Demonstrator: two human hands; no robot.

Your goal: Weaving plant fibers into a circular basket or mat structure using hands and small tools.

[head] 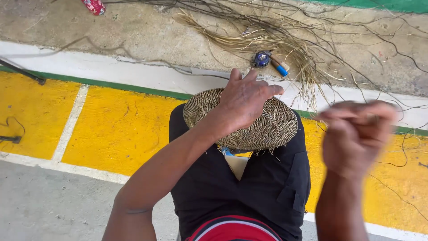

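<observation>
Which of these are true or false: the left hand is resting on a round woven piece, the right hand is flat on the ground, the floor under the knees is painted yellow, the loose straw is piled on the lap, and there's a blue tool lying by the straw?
1. The left hand rests on a round woven piece. True.
2. The right hand lies flat on the ground. False: it is raised in the air, closed like a fist and blurred.
3. The floor beside the knees is painted yellow. True.
4. The loose straw is piled on the lap. False: it lies on the bare concrete beyond the white and green stripes.
5. A blue tool lies by the straw. True.
</observation>
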